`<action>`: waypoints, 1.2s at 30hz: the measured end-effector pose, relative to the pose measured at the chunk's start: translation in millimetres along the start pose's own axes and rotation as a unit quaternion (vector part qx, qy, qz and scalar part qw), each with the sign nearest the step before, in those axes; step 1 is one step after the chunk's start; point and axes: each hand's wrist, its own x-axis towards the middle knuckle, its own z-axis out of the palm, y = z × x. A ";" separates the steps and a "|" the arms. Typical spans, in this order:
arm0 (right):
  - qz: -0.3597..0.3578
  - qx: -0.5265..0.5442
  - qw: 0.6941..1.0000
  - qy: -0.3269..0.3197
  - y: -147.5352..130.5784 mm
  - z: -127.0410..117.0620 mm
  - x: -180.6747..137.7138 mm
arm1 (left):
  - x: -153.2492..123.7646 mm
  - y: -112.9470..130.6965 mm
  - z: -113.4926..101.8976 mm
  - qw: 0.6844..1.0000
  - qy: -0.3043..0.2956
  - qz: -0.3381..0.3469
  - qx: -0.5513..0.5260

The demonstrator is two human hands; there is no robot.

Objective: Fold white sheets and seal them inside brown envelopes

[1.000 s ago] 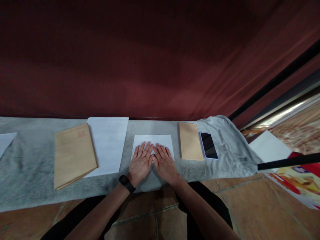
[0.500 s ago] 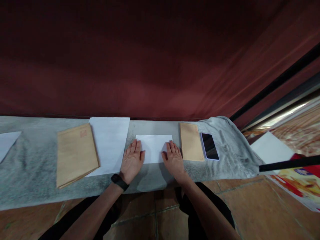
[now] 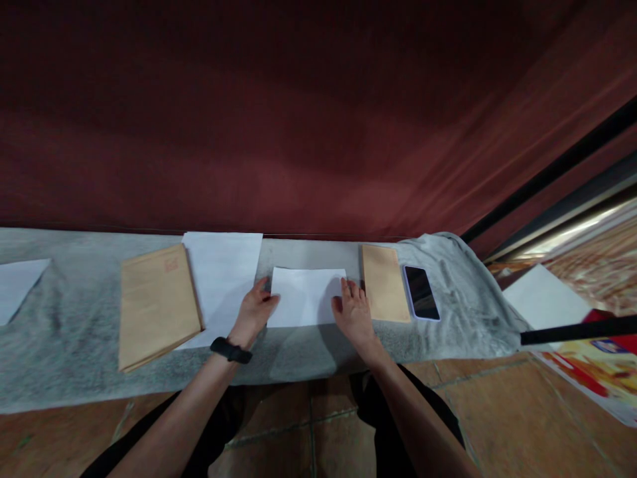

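— While the dark red curtain [image 3: 318,133] fills the upper frame, what lies below it?
— A grey-covered worktop [image 3: 74,338] crosses the middle band. Left of centre lies a large tan envelope [image 3: 156,302], overlapping a white sheet [image 3: 223,279].
— And at the centre?
— A folded white paper [image 3: 307,297], flat on the worktop. Just right of it is a small tan envelope [image 3: 384,283], then a dark phone [image 3: 421,292].
— The hands?
— The left hand [image 3: 253,311] curls at the paper's left edge; whether it pinches, I cannot tell. The right hand [image 3: 354,311] rests spread and flat on the right edge, gripping nothing. A black wristband [image 3: 229,350] circles the left wrist.
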 end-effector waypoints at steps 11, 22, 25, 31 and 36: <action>-0.026 0.081 0.996 0.023 9.2 3.8 10.1 | -25.6 5.6 -10.8 0.984 -0.074 -0.102 -0.128; -0.136 0.126 0.980 -0.065 -13.5 -3.6 8.2 | -45.5 9.2 -2.9 0.974 -0.139 -0.111 -0.143; -0.164 0.140 0.973 -0.078 -18.4 -6.7 6.6 | -44.3 11.1 -7.7 0.973 -0.179 -0.100 -0.108; -0.173 0.179 0.966 -0.071 -20.5 -4.5 6.5 | -29.0 16.7 -28.8 0.954 -0.277 -0.111 -0.013; -0.158 0.163 0.972 -0.059 -22.7 5.4 2.5 | -21.0 18.1 -28.3 0.972 -0.221 -0.072 -0.019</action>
